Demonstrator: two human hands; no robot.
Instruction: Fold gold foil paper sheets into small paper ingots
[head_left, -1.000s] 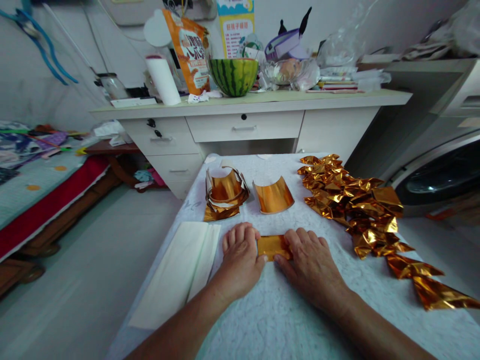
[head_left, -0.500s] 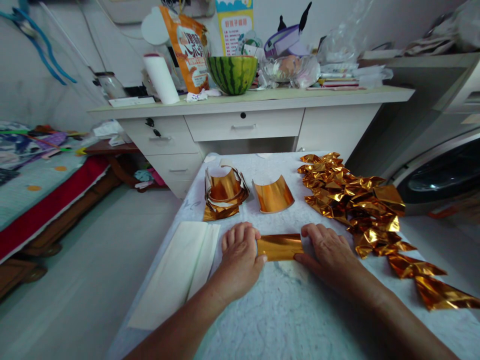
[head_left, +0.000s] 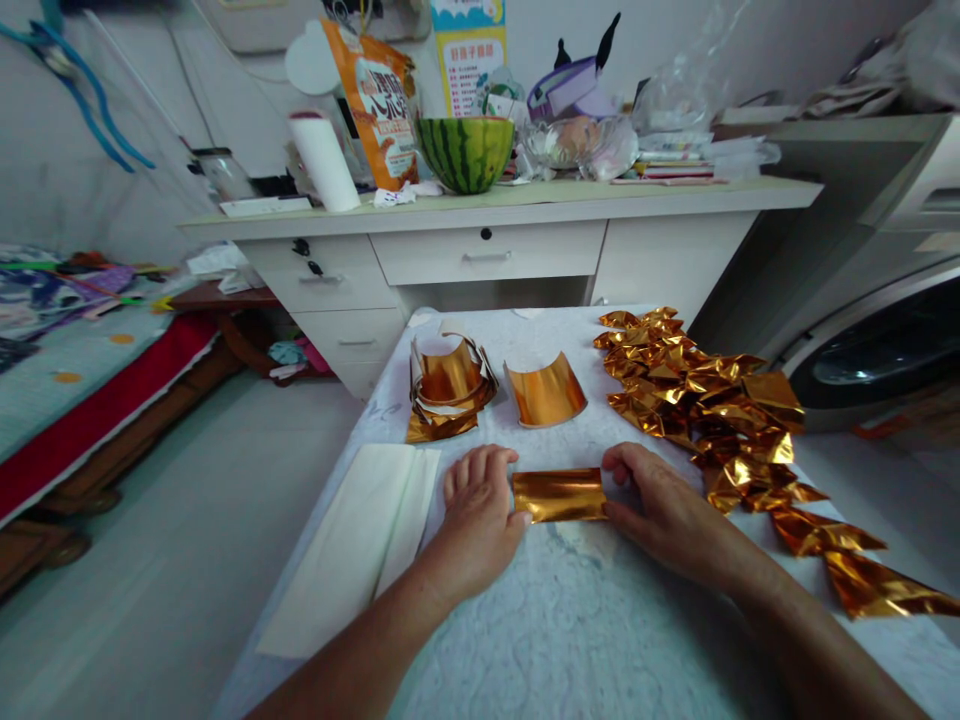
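A small rectangle of gold foil paper (head_left: 559,496) lies on the cloth-covered table between my hands, its long edges curling slightly. My left hand (head_left: 481,505) holds its left end, thumb at the near corner and index finger by the far one. At the right end, my right hand (head_left: 651,505) has its thumb on the near corner, with the other fingers curled beside the edge. Beyond them stands a curved gold foil sheet (head_left: 546,392). Left of that sits a stack of curled gold foil sheets (head_left: 450,385). White folded paper (head_left: 345,545) lies left of my left hand.
Folded gold foil pieces (head_left: 694,400) are heaped along the table's right side. A white desk (head_left: 491,250) stands behind, bearing a cut watermelon (head_left: 466,152), an orange snack bag (head_left: 384,110) and a white roll (head_left: 324,160). A front-loading washing machine (head_left: 885,330) is at right.
My right thumb has shifted slightly right, towards the foil's near right corner, and the right fingers have curled in a little. My left hand is nearly unchanged.
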